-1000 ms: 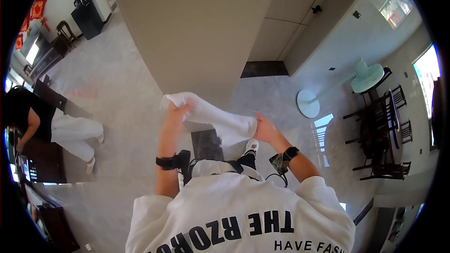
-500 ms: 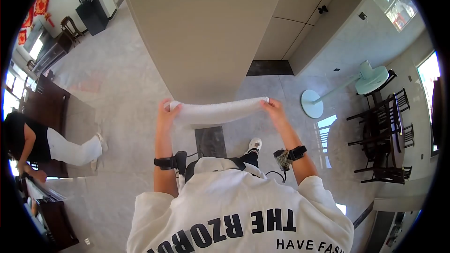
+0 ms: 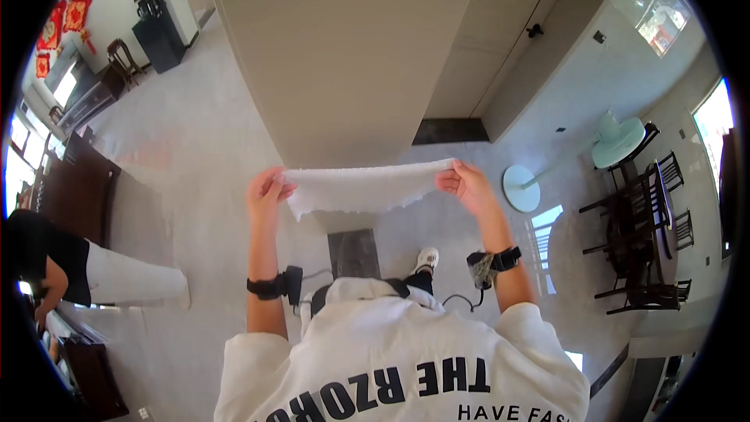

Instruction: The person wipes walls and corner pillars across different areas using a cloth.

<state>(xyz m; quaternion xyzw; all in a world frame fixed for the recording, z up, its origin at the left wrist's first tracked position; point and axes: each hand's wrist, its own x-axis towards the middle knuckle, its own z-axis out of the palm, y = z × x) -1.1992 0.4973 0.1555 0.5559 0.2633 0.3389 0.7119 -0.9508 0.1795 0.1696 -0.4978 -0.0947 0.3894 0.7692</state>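
A white cloth (image 3: 363, 187) is stretched sideways in front of me, its lower edge hanging loose and uneven. My left hand (image 3: 269, 187) pinches its left upper corner, fingers closed. At the right upper corner, my right hand (image 3: 465, 184) grips the cloth between thumb and bent fingers. The cloth hangs in the air near the base of a tall beige panel (image 3: 344, 55), above the tiled floor.
A pale green standing fan (image 3: 521, 188) is at the right, near a dark round table (image 3: 664, 227) with chairs. Another person (image 3: 133, 273) in a black top and white trousers bends at the left, beside dark wooden furniture (image 3: 78, 187).
The cloth hangs lower and more unfolded between my hands, which have spread slightly apart. The person at the left has shifted a little lower in view.
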